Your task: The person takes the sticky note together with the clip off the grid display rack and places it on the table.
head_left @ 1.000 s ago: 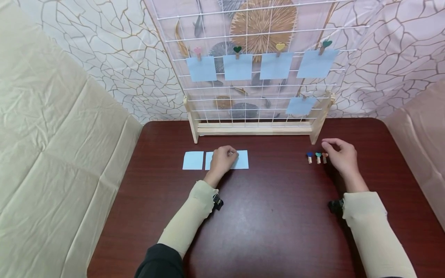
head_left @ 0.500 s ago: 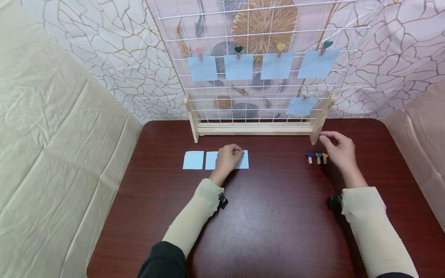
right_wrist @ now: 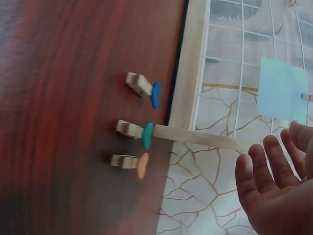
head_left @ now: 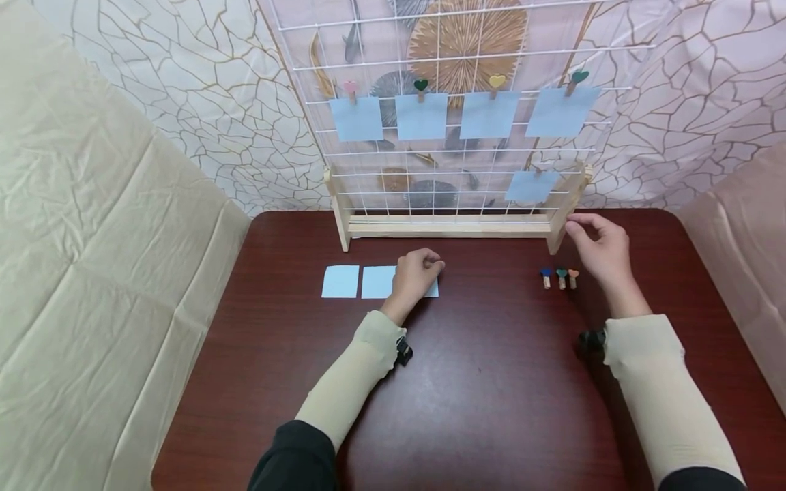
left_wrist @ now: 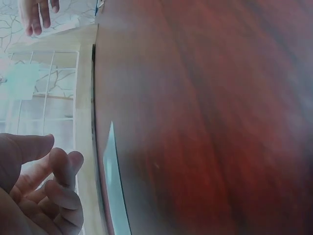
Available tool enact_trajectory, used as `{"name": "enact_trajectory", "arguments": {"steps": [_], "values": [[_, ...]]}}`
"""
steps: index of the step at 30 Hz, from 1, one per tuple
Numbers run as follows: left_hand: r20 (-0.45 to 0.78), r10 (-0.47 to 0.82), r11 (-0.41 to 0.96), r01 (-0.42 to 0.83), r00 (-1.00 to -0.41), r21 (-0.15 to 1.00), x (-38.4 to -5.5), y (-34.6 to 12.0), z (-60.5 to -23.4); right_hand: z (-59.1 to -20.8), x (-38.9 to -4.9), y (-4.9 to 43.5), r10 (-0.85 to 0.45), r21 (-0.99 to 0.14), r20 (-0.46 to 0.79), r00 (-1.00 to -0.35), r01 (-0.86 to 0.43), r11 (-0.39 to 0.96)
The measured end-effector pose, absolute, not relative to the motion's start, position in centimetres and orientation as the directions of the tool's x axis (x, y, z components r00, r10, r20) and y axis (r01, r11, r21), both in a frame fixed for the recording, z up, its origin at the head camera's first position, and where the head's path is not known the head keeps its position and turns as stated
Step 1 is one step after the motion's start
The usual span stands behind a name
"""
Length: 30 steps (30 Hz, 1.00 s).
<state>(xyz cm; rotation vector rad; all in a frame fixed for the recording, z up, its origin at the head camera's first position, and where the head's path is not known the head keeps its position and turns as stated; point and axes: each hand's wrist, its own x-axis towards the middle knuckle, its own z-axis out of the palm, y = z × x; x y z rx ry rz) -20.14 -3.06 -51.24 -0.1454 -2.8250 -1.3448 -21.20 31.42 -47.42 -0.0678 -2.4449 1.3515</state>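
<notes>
My left hand (head_left: 419,276) hovers over the row of light blue paper cards (head_left: 340,281), fingers loosely curled. In the left wrist view its thumb stands apart from the fingers (left_wrist: 66,196), with nothing between them, and a card (left_wrist: 113,186) lies on the table beyond. It hides most of the right-hand card (head_left: 432,289). Beside the rack's right foot, my right hand (head_left: 603,249) hangs with relaxed, bent fingers and holds nothing. Below it lie three small wooden clothespins with heart tops: blue (right_wrist: 155,95), teal (right_wrist: 148,135) and orange (right_wrist: 142,165).
A white wire grid rack (head_left: 448,150) on a wooden stand (head_left: 451,230) rises at the table's back. Several blue cards (head_left: 421,117) hang along its upper row from heart clothespins. One more card (head_left: 531,187) hangs lower right. The dark red table (head_left: 479,382) reaches the patterned backdrop.
My left hand has slid right along the cards, uncovering the middle one. My right hand has risen away from the clothespins toward the rack. The cards and clothespins stay put.
</notes>
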Motion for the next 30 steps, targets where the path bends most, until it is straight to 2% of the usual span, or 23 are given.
{"name": "enact_trajectory", "arguments": {"steps": [6, 14, 24, 30], "values": [[0.064, 0.088, 0.581, 0.104, -0.994, 0.807, -20.5, -2.1, -50.8, -46.5, -21.5, 30.9, 0.197, -0.833, 0.275, -0.941, -0.131, 0.537], [0.029, 0.142, 0.424, 0.087, -0.989, 0.901, -21.2, -0.7, -50.0, -45.4, -22.1, 30.3, 0.202, -0.832, 0.324, -0.924, -0.176, 0.526], [0.020, 0.169, 0.398, 0.087, -0.985, 0.913, -21.6, 0.5, -49.5, -43.9, -22.7, 29.5, 0.188, -0.831, 0.349, -0.918, -0.211, 0.515], [-0.026, 0.264, 0.280, 0.051, -0.964, 0.959, -22.2, 0.6, -49.2, -43.2, -23.3, 29.2, 0.197, -0.836, 0.360, -0.912, -0.221, 0.503]]}}
